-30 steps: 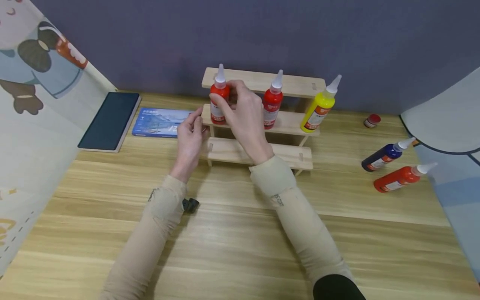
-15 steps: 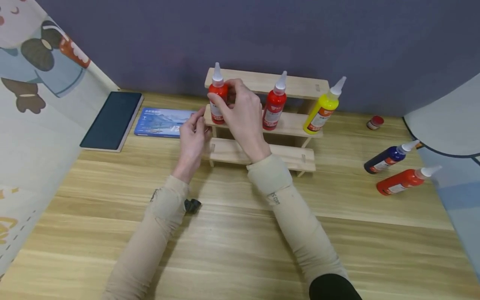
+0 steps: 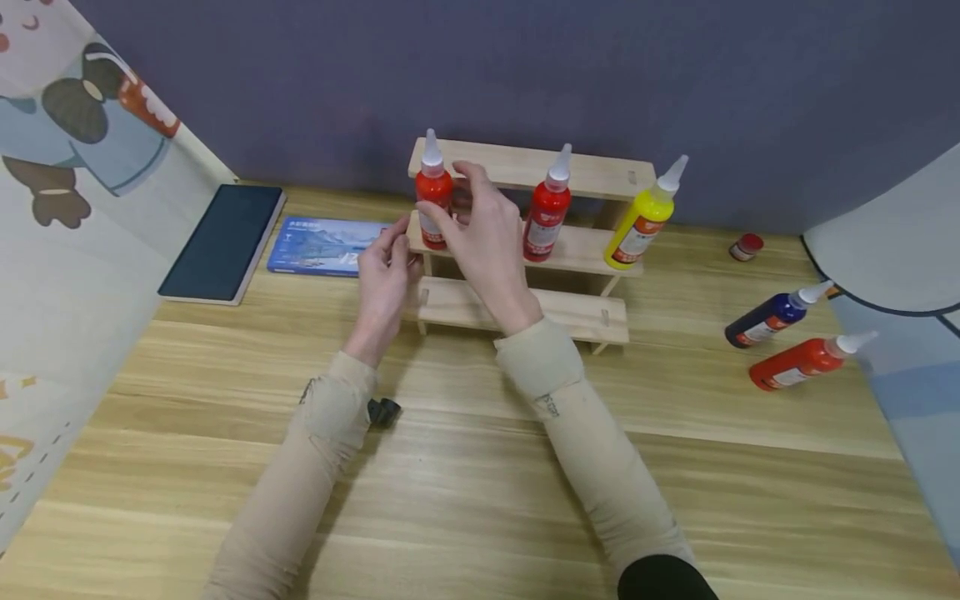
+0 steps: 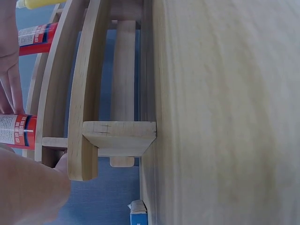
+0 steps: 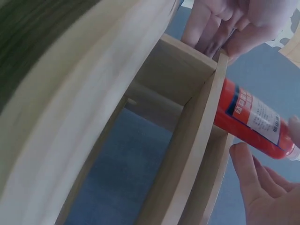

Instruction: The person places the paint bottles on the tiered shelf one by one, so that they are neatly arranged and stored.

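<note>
A three-step wooden display shelf [image 3: 540,312] stands against the dark backdrop. On the left end of its middle step, a red paint bottle [image 3: 433,187] with a pointed white nozzle stands upright. My right hand [image 3: 491,250] is around this bottle, its thumb in front; in the right wrist view the fingertips [image 5: 240,152] are apart from the bottle. At the middle step's left end, my left hand [image 3: 384,279] grips the shelf's edge. A second red paint bottle [image 3: 547,218] stands in the middle of that step, and a yellow paint bottle [image 3: 640,227] at its right end.
On the right of the table lie a dark blue bottle [image 3: 768,319], another red bottle [image 3: 798,364] and a small red-lidded jar [image 3: 746,246]. A blue box [image 3: 322,247] and a dark notebook [image 3: 222,242] lie at left. A small black object [image 3: 384,412] sits beside the left sleeve.
The left red bottle has shifted slightly left along the middle step. My right fingers have loosened from it. The left hand stays at the shelf's end.
</note>
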Demonstrator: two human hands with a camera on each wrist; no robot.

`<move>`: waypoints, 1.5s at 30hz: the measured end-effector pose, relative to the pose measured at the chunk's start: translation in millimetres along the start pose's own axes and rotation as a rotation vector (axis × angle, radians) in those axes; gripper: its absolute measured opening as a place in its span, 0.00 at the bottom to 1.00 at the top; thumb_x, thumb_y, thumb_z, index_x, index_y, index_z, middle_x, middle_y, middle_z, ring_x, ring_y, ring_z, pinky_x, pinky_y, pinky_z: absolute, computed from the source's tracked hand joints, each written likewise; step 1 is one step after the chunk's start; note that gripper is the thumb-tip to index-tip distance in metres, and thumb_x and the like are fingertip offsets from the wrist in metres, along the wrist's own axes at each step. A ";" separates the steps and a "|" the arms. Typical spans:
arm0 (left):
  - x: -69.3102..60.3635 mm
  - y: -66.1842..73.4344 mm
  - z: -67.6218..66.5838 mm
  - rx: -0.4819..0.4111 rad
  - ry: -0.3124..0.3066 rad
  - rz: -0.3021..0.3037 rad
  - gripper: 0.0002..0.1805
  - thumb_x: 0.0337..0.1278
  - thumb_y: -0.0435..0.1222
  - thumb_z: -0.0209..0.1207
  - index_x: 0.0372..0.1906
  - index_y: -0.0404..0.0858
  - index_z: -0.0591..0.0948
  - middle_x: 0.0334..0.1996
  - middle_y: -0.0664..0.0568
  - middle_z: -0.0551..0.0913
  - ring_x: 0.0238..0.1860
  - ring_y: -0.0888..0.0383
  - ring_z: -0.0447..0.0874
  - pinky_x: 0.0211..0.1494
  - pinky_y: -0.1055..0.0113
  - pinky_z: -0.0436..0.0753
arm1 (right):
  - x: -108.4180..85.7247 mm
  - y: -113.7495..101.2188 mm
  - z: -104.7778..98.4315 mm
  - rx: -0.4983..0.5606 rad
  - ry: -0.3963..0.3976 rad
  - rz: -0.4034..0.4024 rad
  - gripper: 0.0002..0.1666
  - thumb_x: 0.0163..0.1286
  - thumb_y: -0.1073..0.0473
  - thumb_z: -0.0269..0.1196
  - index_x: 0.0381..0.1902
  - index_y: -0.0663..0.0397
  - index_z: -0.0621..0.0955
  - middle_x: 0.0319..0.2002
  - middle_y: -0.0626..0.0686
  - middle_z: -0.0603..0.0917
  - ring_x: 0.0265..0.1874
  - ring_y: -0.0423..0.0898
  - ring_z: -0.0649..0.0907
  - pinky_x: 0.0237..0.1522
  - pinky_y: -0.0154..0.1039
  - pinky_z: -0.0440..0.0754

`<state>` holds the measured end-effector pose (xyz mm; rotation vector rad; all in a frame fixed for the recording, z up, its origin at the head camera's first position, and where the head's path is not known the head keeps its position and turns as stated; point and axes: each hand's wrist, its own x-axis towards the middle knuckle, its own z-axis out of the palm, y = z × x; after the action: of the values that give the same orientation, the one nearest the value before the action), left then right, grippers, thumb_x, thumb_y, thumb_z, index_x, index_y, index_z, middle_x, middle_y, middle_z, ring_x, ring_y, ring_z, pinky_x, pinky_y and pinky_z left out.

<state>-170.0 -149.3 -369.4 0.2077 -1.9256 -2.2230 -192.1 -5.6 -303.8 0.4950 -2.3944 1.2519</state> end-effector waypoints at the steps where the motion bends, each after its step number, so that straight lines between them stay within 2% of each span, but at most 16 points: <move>1: -0.2 -0.2 0.5 -0.001 -0.001 -0.001 0.23 0.88 0.30 0.45 0.79 0.32 0.70 0.72 0.38 0.77 0.57 0.55 0.83 0.66 0.66 0.86 | -1.1 0.3 -1.6 0.008 0.000 0.007 0.39 0.70 0.48 0.77 0.71 0.60 0.77 0.59 0.57 0.89 0.54 0.46 0.89 0.53 0.34 0.91; 4: 0.1 -0.4 1.7 -0.006 0.000 -0.009 0.23 0.88 0.30 0.45 0.79 0.32 0.70 0.73 0.38 0.76 0.59 0.52 0.83 0.67 0.66 0.85 | -5.4 0.9 -6.2 0.034 0.018 0.006 0.40 0.72 0.48 0.76 0.72 0.62 0.74 0.62 0.58 0.87 0.56 0.48 0.89 0.54 0.36 0.91; 10: 0.7 -0.2 1.5 -0.008 0.004 -0.025 0.24 0.88 0.30 0.45 0.79 0.32 0.69 0.75 0.38 0.74 0.65 0.48 0.81 0.69 0.66 0.84 | -15.7 1.1 -17.2 0.077 0.026 0.021 0.39 0.73 0.48 0.75 0.72 0.62 0.75 0.64 0.57 0.86 0.57 0.48 0.89 0.54 0.36 0.91; 20: 0.0 0.5 -1.9 0.003 -0.012 -0.026 0.24 0.89 0.31 0.44 0.80 0.33 0.68 0.78 0.37 0.69 0.73 0.46 0.75 0.70 0.66 0.83 | -32.9 2.3 -36.7 0.120 0.033 -0.030 0.29 0.74 0.53 0.75 0.64 0.64 0.80 0.61 0.60 0.87 0.58 0.52 0.88 0.55 0.39 0.91; 27: 0.8 -0.5 -2.2 -0.019 -0.015 -0.019 0.24 0.89 0.31 0.44 0.80 0.31 0.68 0.77 0.35 0.69 0.74 0.45 0.74 0.71 0.64 0.82 | -43.6 2.9 -50.8 0.143 0.057 -0.064 0.27 0.75 0.53 0.73 0.63 0.67 0.81 0.59 0.62 0.87 0.56 0.54 0.89 0.55 0.40 0.92; 35: 1.0 0.7 -1.1 -0.029 -0.034 -0.018 0.24 0.89 0.31 0.42 0.80 0.31 0.67 0.78 0.35 0.68 0.75 0.46 0.73 0.72 0.64 0.82 | -52.5 7.9 -64.3 0.107 0.098 -0.125 0.26 0.75 0.55 0.73 0.61 0.68 0.81 0.55 0.62 0.88 0.52 0.57 0.90 0.52 0.42 0.93; 45: 1.4 0.3 -1.6 -0.013 -0.031 -0.024 0.24 0.89 0.31 0.43 0.80 0.32 0.67 0.79 0.36 0.68 0.76 0.46 0.72 0.72 0.65 0.81 | -65.3 9.1 -83.3 0.091 0.130 -0.156 0.25 0.74 0.57 0.74 0.60 0.67 0.81 0.54 0.60 0.89 0.50 0.54 0.90 0.50 0.43 0.94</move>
<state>-171.0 -151.2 -369.4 0.1963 -1.9341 -2.2657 -125.4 77.0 -298.7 0.5961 -2.1556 1.2873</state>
